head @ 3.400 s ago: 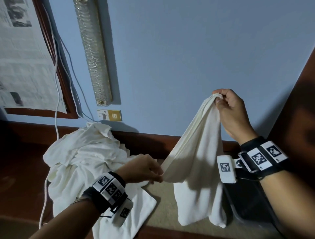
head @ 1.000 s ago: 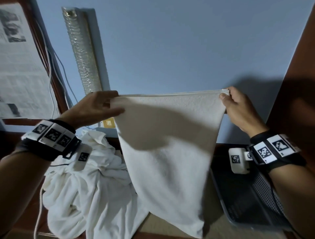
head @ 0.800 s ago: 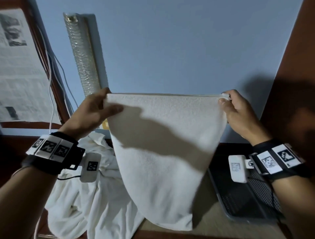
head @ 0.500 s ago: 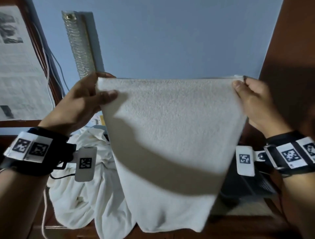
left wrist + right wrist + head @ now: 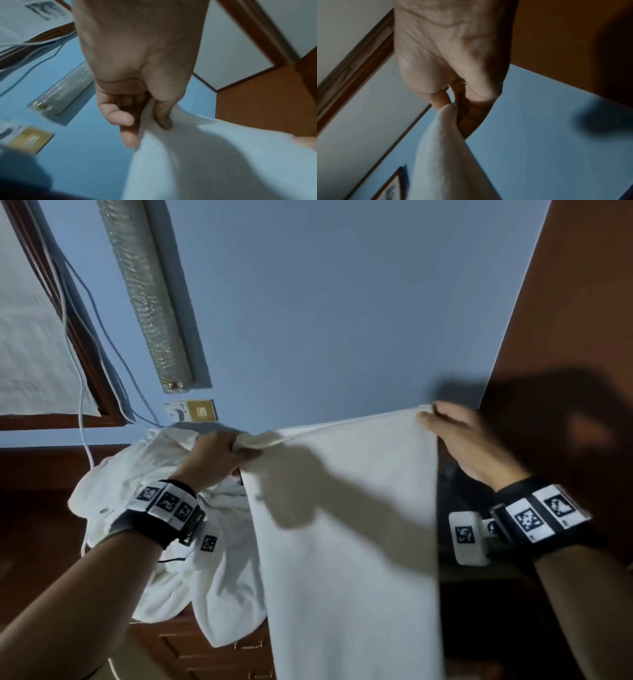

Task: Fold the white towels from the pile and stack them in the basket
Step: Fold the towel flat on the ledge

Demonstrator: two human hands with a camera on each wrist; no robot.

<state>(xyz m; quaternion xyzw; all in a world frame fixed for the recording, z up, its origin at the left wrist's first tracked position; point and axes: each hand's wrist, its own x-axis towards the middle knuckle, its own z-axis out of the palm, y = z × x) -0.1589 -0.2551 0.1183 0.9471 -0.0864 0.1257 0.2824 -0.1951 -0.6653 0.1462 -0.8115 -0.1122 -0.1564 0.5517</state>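
Note:
A white towel (image 5: 349,542) hangs spread in front of me, held up by its top edge. My left hand (image 5: 233,450) grips the top left corner, bunching the cloth; the left wrist view shows the thumb and fingers of that left hand (image 5: 147,121) pinching the towel (image 5: 214,162). My right hand (image 5: 435,419) pinches the top right corner, and the right wrist view shows the right hand (image 5: 452,105) closed on the towel (image 5: 443,155). The pile of white towels (image 5: 144,508) lies behind and left of my left arm. The hanging towel hides the basket.
A blue wall (image 5: 342,302) stands behind, with a wall lamp (image 5: 147,296), a switch plate (image 5: 195,410) and white cables (image 5: 82,392). A brown wooden panel (image 5: 565,337) closes off the right side. Wooden drawer fronts (image 5: 219,655) show below the pile.
Both hands have come down with the towel. The left hand dropped further and bunched its corner, so the top edge now slopes down to the left. The view tilted up.

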